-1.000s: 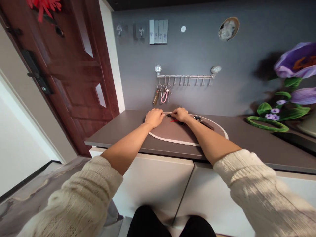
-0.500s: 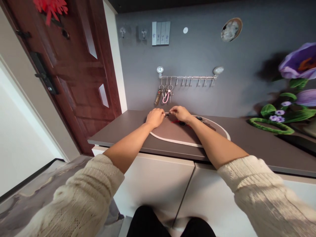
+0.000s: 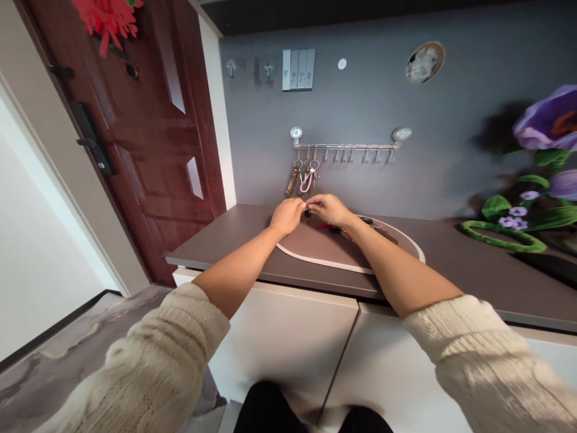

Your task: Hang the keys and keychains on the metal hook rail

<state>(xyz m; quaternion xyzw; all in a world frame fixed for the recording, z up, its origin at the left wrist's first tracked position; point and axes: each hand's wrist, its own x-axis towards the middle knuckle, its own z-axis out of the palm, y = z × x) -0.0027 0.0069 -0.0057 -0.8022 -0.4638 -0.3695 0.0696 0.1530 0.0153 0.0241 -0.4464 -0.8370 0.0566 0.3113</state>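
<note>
Over the brown mat [image 3: 324, 246], my left hand [image 3: 287, 216] and my right hand [image 3: 331, 209] meet fingertip to fingertip. Both are closed in a pinch on a small keychain [image 3: 308, 213] with a round dark part; its finer details are too small to make out. Behind and under my right wrist, red and black items [image 3: 336, 229], apparently more keychains, lie on the mat, partly hidden. Just above my hands, a brown key fob [image 3: 291, 182] and a pink strap keychain [image 3: 306, 180] hang from the hook rail [image 3: 347, 147].
The rail's other hooks are to the right. A grey countertop [image 3: 216, 231] carries the mat, above white cabinet doors [image 3: 288, 325]. Purple flowers with a green looped base [image 3: 500, 234] stand at the right. A dark red door [image 3: 157, 138] is at the left.
My fingertips have come closer together around the keychain, and its dark part now hangs just below them. The whole view has shifted slightly, with the scene lower and to the right.
</note>
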